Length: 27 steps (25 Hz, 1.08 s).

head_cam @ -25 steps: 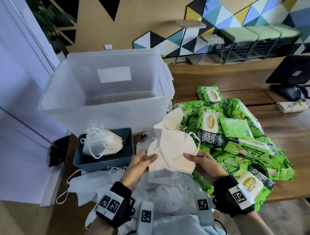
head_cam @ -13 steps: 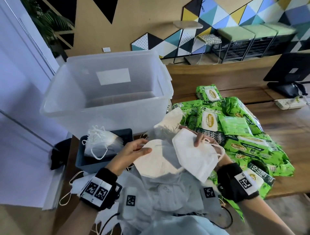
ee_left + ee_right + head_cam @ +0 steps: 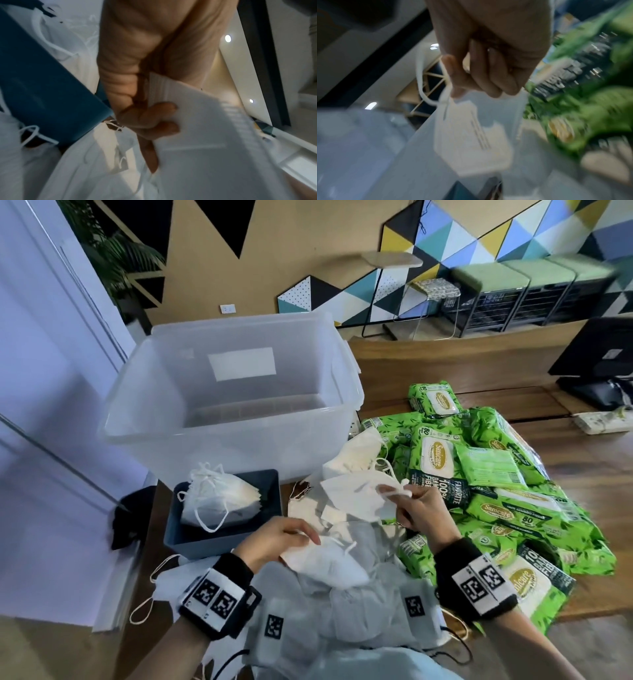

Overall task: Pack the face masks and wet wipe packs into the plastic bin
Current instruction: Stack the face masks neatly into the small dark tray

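My left hand [image 3: 284, 537] grips a folded white face mask [image 3: 325, 559] low over a heap of loose masks; in the left wrist view my fingers [image 3: 154, 119] curl round its edge [image 3: 197, 121]. My right hand [image 3: 411, 508] pinches a second white mask [image 3: 352, 494] by its ear loop end, held higher and to the right; the right wrist view shows that mask [image 3: 471, 138] hanging from my fingertips [image 3: 479, 75]. The clear plastic bin [image 3: 233, 440] stands behind, with nothing visible inside. Green wet wipe packs [image 3: 496, 491] lie piled to the right.
A dark blue tray [image 3: 191, 539] in front of the bin holds a stack of white masks [image 3: 219, 498]. A monitor base [image 3: 596, 392] and a white power strip [image 3: 603, 419] sit at the far right of the wooden table [image 3: 582, 460].
The two masks, held together a second ago, have come apart. My left hand has dropped lower with one mask, while my right hand has lifted the other up and to the right.
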Tool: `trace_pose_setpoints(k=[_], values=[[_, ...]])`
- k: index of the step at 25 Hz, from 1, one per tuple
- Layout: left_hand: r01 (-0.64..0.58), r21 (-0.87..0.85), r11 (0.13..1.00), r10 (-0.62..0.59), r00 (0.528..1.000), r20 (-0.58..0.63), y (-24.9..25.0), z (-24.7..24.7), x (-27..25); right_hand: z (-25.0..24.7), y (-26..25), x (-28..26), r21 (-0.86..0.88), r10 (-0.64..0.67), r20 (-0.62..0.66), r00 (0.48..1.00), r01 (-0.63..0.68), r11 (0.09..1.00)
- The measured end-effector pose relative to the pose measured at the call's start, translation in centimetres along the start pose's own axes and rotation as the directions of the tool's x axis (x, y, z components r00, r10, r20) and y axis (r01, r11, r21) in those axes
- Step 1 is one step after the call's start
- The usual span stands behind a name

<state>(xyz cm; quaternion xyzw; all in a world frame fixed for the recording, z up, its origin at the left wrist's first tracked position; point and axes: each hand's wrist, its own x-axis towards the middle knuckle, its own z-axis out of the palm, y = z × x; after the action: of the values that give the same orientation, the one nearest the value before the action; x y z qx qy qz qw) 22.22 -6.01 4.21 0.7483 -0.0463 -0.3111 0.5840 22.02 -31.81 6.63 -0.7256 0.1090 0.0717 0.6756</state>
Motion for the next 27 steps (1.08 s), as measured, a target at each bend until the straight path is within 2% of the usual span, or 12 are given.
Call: trace_pose_setpoints(k=[2,4,5,7,12,17,20,22,24,25,26,27], values=[[0.02,0.04,0.999,-0.021,0.999,0.027,-0.6,0.6,0.4,-0.7,0.4,0.6,0.055,0.204,0.11,0.973,-0.211,0.976],[-0.016,0.003,1.0,0.016,1.0,0.009,-1.4,0.9,0.8,-0.8,1.0,0.4,0.177,0.402,0.299,0.865,-0.464,0.868],[-0.044,-0.012,0.999,0.044,0.999,-0.009,-1.6,1.1,0.9,-0.6,1.5,0.0,0.166,0.454,0.368,0.812,-0.537,0.827],[-0.075,-0.046,0.996,0.073,0.996,-0.058,-1.8,1.4,1.3,0.2,2.4,-0.8,0.073,0.496,0.405,0.768,-0.567,0.82],[-0.115,-0.249,0.962,0.05,0.967,-0.251,-1.8,2.1,1.0,2.7,3.6,-1.3,0.082,0.493,0.244,0.835,-0.524,0.848],[-0.152,-0.188,0.97,0.112,0.972,-0.208,-1.6,2.3,0.3,4.8,3.0,-1.3,-0.006,0.463,0.157,0.873,-0.468,0.884],[-0.154,-0.191,0.969,0.118,0.975,-0.187,-1.4,1.8,0.0,4.7,2.6,-1.0,-0.166,0.273,0.055,0.96,-0.261,0.951],[-0.165,-0.189,0.968,0.125,0.97,-0.21,-1.5,0.8,-0.3,3.5,2.6,-1.2,-0.372,0.108,-0.045,0.993,-0.117,0.921],[-0.203,0.017,0.979,0.197,0.926,-0.322,-0.8,0.5,-0.8,2.5,2.7,-2.4,-0.501,0.019,-0.104,0.994,-0.069,0.863],[-0.251,0.268,0.93,0.343,0.855,-0.389,-0.2,0.5,-1.1,2.6,2.4,-3.2,-0.453,0.037,-0.085,0.996,-0.071,0.889],[-0.288,0.576,0.765,0.56,0.739,-0.375,0.6,0.7,-1.6,2.9,1.8,-4.0,-0.309,0.144,-0.003,0.99,-0.138,0.941],[-0.302,0.805,0.51,0.731,0.646,-0.221,1.3,1.3,-2.0,3.4,1.2,-4.6,-0.086,0.275,0.154,0.949,-0.265,0.961]])
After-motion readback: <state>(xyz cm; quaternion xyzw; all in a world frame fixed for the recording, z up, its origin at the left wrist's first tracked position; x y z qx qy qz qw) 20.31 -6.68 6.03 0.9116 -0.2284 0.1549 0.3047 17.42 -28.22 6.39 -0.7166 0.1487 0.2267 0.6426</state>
